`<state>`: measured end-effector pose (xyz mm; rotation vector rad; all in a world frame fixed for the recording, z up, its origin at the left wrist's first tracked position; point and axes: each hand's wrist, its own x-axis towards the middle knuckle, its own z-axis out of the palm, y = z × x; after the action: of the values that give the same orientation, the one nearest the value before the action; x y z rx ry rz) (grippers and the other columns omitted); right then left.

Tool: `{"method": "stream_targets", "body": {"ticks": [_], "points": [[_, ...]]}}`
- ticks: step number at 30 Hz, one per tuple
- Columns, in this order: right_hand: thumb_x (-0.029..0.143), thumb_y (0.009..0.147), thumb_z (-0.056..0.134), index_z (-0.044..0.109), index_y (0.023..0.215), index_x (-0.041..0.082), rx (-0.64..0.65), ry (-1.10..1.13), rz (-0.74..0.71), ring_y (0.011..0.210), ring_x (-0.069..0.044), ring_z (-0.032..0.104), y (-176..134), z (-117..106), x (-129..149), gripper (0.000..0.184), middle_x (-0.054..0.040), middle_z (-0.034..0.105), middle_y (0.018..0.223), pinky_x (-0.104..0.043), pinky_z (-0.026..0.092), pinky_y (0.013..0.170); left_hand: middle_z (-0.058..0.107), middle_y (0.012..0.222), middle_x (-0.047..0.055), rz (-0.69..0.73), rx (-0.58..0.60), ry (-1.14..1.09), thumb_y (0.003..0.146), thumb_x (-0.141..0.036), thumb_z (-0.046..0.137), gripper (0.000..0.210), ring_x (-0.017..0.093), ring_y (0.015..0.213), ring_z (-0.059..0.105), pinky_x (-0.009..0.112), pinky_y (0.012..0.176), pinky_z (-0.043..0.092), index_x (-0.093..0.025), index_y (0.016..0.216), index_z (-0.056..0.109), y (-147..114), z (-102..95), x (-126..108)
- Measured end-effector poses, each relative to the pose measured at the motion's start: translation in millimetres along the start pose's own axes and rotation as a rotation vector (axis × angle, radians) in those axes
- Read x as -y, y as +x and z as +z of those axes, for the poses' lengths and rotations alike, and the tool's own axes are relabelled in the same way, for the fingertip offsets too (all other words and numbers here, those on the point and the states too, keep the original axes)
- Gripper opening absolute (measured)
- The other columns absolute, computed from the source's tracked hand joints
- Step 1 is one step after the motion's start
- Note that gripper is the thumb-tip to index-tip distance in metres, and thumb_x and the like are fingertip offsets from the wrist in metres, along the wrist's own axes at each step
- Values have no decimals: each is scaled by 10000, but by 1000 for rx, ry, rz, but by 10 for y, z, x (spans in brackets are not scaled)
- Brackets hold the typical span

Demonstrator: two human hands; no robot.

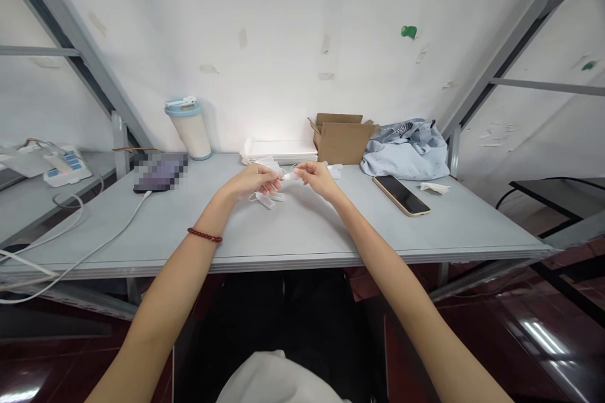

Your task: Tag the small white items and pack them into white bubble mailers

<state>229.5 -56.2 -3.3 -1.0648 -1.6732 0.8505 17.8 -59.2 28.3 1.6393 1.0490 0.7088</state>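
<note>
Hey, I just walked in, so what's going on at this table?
Someone is working bare-handed at a grey flat-topped table. Their left hand and right hand meet over it, both with a fingertip grip on a small whitish piece; its exact nature is too small to tell. More small, translucent whitish pieces lie by the left hand. Behind the right hand stands an open brown cardboard box, beside a crumpled light-blue cloth.

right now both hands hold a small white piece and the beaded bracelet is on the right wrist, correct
Not quite: the head view shows the beaded bracelet on the left wrist, not the right. The left hand and right hand do hold a small white piece.
</note>
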Motion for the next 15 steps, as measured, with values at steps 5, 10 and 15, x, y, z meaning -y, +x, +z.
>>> {"method": "stream_targets", "body": {"ticks": [5, 10, 15], "points": [[368, 782, 604, 646, 794, 169, 2, 2, 4, 552, -94, 483, 16, 1, -20, 204, -1, 649, 679, -254, 425, 585, 699, 733, 85, -54, 20, -6, 711, -412, 765, 296, 116, 570, 577, 233, 515, 449, -121, 744, 726, 22, -26, 41], [367, 794, 593, 628, 789, 173, 16, 2, 14, 556, -95, 498, -7, 26, -34, 198, -12, 671, 705, -250, 440, 588, 668, 663, 52, -13, 7, 49, 706, -359, 775, 244, 100, 531, 551, 218, 476, 413, -129, 673, 700, 47, 10, 77], [353, 800, 604, 626, 773, 170, 24, -9, 10, 570, -104, 519, -48, 44, -34, 186, -16, 668, 702, -257, 445, 601, 654, 636, 49, -21, -6, 91, 711, -340, 781, 242, 103, 518, 546, 229, 480, 428, -129, 645, 683, 40, 57, 74]]}}
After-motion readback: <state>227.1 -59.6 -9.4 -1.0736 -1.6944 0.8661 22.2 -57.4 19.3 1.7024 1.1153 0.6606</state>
